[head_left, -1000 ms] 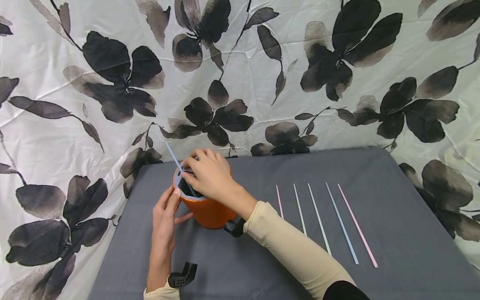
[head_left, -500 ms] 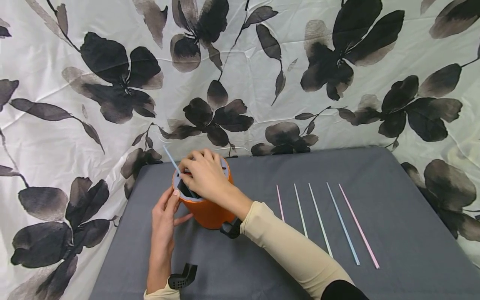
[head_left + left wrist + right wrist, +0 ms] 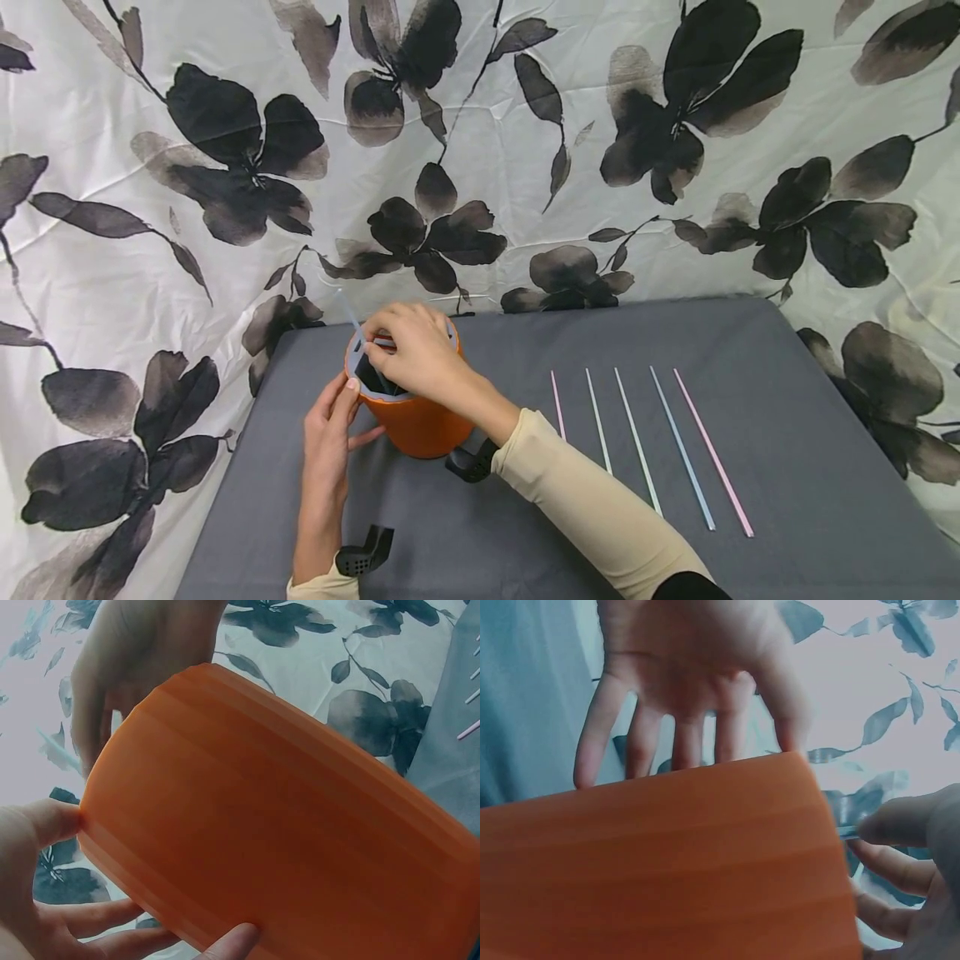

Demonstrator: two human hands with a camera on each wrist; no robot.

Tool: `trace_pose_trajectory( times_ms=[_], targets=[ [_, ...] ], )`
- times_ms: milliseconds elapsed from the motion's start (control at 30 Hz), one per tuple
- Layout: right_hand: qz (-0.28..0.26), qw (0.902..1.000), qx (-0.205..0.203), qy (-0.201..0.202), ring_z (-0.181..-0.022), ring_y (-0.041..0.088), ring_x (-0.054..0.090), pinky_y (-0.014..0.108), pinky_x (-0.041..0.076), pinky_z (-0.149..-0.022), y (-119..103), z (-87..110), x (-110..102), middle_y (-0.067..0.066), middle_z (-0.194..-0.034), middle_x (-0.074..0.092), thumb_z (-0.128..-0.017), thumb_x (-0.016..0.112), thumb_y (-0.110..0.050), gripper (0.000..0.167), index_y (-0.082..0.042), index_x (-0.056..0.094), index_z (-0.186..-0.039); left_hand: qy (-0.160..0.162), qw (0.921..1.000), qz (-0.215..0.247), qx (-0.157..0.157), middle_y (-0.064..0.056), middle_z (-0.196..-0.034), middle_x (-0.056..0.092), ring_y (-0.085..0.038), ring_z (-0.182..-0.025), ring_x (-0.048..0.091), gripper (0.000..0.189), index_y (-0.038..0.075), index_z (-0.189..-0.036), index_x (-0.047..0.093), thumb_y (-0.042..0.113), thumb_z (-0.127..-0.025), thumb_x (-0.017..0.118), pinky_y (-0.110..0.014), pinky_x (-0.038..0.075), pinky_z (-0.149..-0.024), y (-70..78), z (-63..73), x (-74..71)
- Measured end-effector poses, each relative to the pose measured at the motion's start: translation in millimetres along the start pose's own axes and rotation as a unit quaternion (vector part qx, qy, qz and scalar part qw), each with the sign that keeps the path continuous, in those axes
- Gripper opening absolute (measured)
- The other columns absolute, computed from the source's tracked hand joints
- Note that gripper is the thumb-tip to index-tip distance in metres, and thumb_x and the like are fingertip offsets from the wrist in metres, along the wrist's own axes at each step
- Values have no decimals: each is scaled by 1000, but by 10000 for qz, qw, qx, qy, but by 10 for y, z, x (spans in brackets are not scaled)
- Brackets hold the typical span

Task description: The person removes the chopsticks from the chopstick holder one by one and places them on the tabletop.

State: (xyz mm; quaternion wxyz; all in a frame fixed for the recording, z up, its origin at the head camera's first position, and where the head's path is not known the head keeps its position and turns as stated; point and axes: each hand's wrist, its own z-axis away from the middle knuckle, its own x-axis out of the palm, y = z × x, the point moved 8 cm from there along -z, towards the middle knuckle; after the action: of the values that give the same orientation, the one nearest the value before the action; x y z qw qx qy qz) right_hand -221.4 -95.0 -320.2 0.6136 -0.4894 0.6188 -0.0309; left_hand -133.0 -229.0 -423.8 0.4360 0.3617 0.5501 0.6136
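Observation:
My right hand (image 3: 415,343) reaches over an orange round pot (image 3: 420,429) and pinches a thin pale blue stick (image 3: 350,313) between thumb and fingers. The stick leans with its upper end up and to the left; its lower part goes down into the pot's dark inside. In the right wrist view the pinched stick (image 3: 847,832) shows right at the rim. My left hand (image 3: 330,425) steadies the pot from the left, thumb on the rim. Its fingers (image 3: 686,739) lie straight and spread against the side. A pale blue-grey inner rim with dark slots shows on top of the pot.
On the grey tabletop (image 3: 525,533), right of the pot, several thin sticks lie in a slanted row: pink, whitish, a blue stick (image 3: 682,446) and a pink stick (image 3: 712,450). The right sleeve (image 3: 592,500) crosses in front of some. Behind hangs a floral cloth (image 3: 480,250).
The pinched stick's upper end swings slightly left, then back right, ending more upright, as my right hand shifts a little. My left hand and the pot stay in place.

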Motion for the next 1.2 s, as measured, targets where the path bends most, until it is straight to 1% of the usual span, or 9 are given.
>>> trace_pose_trajectory(
  times_ms=[167,300,433,533,667,800,933,1000,1200],
  targets=[
    [-1232,9921,-181,149,-123,21,60,41,47,-113,4,53,-106,1,-124,67,-103,62,-21,13,-14,70,-112,-3,10000,12,4,-7,-163,44,-26,-149,46,63,17,-160,42,47,-106,57,-36,67,-77,7,-7,17],
    [-2216,9747,-277,141,-122,18,66,28,56,-104,-2,79,-180,5,-126,65,-107,59,-21,17,-10,65,-119,41,10000,-28,-15,-7,-163,44,-26,-149,46,65,17,-161,41,49,-106,57,-36,67,-77,2,-16,6],
    [-2951,9546,-293,288,-114,27,72,33,62,-95,-8,112,-279,9,-130,66,-109,56,-23,22,-9,61,-125,83,9999,-77,-59,-5,-162,46,-24,-147,48,66,17,-161,42,50,-106,57,-37,67,-77,-3,-26,-13],
    [-3494,9328,-502,727,-107,36,72,45,64,-90,-2,138,-394,15,-124,67,-110,55,-19,21,-5,59,-125,91,9999,-88,-87,-3,-161,47,-22,-147,48,65,18,-160,43,50,-105,57,-37,67,-77,-8,-33,-16],
    [-3986,8997,-831,1571,-103,35,68,53,62,-87,55,178,-571,19,-114,66,-109,55,-13,19,-2,59,-124,75,9999,-27,-66,-5,-160,48,-23,-146,49,63,17,-159,44,48,-106,57,-37,67,-77,-2,-37,0],
    [-4236,8685,-1115,2320,-96,21,66,40,61,-81,121,233,-723,25,-111,64,-108,54,-8,21,3,57,-126,76,9999,10,-82,-3,-158,50,-22,-145,50,62,17,-159,44,48,-106,57,-36,67,-77,-12,-31,7],
    [-4457,8422,-1344,2721,-89,16,64,27,58,-77,152,294,-840,27,-109,61,-108,53,-4,25,9,53,-129,122,9999,2,-102,-1,-155,51,-19,-143,51,64,19,-159,44,50,-105,58,-34,67,-75,-18,-36,-6],
    [-4528,8365,-1359,2772,-87,16,64,25,58,-76,170,318,-876,22,-108,62,-108,52,-3,26,10,53,-130,132,9999,-11,-80,-1,-155,51,-19,-142,51,64,19,-159,44,50,-105,58,-33,67,-75,-14,-40,-11],
    [-4514,8411,-1067,2782,-83,14,66,24,60,-73,316,419,-917,1,-101,65,-108,53,-4,26,9,55,-130,113,9999,-24,-76,-1,-155,51,-20,-143,50,61,18,-159,45,47,-106,57,-38,67,-77,-16,-41,-12]
  ],
)
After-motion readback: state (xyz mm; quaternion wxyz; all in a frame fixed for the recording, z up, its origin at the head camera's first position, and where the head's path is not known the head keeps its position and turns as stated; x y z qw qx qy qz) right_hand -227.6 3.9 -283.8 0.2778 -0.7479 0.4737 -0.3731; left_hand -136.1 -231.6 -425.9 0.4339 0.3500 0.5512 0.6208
